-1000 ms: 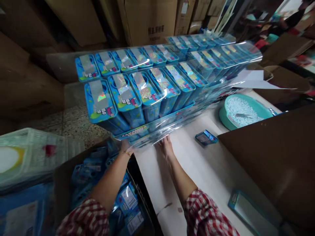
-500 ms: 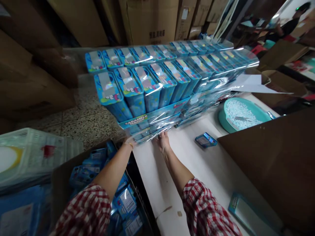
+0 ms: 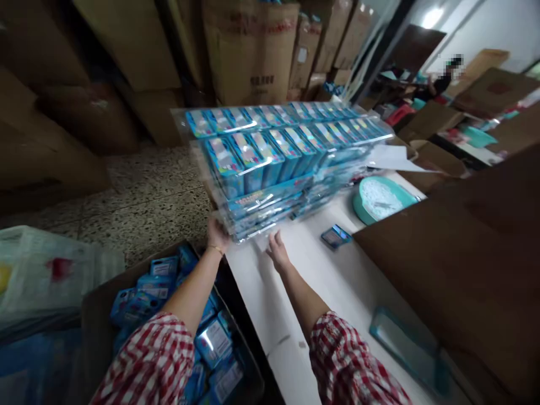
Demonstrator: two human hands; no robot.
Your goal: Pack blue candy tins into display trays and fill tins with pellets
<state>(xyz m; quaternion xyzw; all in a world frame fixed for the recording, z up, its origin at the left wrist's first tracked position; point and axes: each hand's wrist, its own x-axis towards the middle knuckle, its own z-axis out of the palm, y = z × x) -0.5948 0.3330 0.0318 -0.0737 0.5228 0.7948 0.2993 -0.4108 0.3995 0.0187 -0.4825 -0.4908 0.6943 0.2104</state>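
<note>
Display trays of blue boxed packs (image 3: pixel 253 163), wrapped in clear film, stand stacked in long rows at the far end of the white table. My left hand (image 3: pixel 217 232) is at the near left corner of this stack, against the film, its blurred fingers pointing along the side. In front of the stack's lower edge is my right hand (image 3: pixel 278 253), fingers apart and holding nothing. A single small blue pack (image 3: pixel 336 237) lies on the table to the right of my right hand.
A teal basin (image 3: pixel 363 209) of small white pieces stands on the white table (image 3: pixel 257 298). Nearer, an open-topped teal tray (image 3: pixel 405 343) lies beside a large cardboard flap (image 3: pixel 464 247). A box of loose blue packs (image 3: pixel 214 340) is at left. Cartons (image 3: pixel 248 50) line the back.
My right hand has come away from the stack's lower edge, and its fingers have spread. My left hand has shifted up along the left corner. The camera view has tilted and moved.
</note>
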